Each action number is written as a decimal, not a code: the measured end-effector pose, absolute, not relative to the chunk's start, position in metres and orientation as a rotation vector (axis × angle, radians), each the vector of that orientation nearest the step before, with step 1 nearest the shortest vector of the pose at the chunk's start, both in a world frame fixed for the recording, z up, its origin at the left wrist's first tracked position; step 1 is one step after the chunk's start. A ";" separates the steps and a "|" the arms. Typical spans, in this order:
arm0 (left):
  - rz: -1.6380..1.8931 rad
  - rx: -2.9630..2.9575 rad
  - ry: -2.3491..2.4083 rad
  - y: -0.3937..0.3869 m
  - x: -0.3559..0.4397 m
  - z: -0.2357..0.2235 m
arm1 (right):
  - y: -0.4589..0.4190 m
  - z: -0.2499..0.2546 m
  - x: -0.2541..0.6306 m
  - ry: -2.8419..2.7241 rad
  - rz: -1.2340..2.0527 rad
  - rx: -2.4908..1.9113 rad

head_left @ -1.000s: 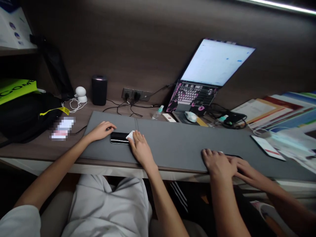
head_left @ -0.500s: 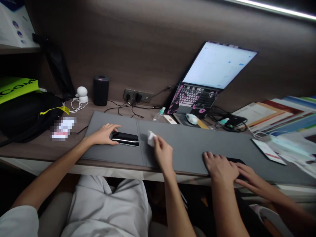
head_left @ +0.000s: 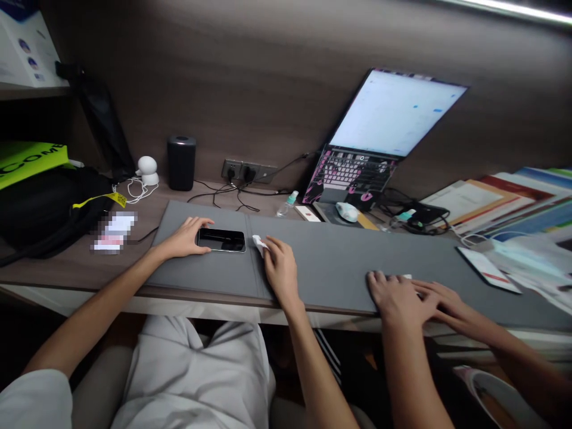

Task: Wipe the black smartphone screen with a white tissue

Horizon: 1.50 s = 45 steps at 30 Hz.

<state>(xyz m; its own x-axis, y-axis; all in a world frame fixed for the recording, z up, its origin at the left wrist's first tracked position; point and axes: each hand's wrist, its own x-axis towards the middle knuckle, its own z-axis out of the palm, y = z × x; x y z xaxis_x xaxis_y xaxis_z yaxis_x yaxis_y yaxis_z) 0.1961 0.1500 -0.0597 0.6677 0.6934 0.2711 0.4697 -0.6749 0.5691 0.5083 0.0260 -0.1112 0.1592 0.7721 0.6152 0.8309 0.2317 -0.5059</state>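
A black smartphone (head_left: 222,240) lies face up on the grey desk mat (head_left: 322,262). My left hand (head_left: 185,237) grips its left end, thumb on the near edge and fingers on the far edge. Just right of the phone, my right hand (head_left: 281,268) pinches a crumpled white tissue (head_left: 258,243) between thumb and fingers, apart from the phone. A small spray bottle (head_left: 287,204) with a green top stands behind the mat.
At the right, another person's hands (head_left: 402,298) rest on the mat. Behind stand a laptop (head_left: 357,161), a mouse (head_left: 347,212) and a black cylindrical speaker (head_left: 181,162). Folders (head_left: 504,202) fill the right back; a black bag (head_left: 44,208) lies left.
My right hand has moved left with the tissue, closer to the phone. The phone appears slightly farther back and more level, still in my left hand. The other person's hands have shifted slightly.
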 end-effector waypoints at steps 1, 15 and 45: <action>0.665 2.422 0.906 0.151 0.196 -0.061 | 0.026 -0.109 0.506 -1.567 -0.084 -1.531; 0.567 2.395 0.930 0.157 0.195 -0.065 | 0.029 -0.104 0.478 -1.940 -0.041 -1.566; 0.665 2.720 0.988 0.076 0.187 -0.029 | 0.030 -0.084 0.496 -1.764 -0.049 -1.632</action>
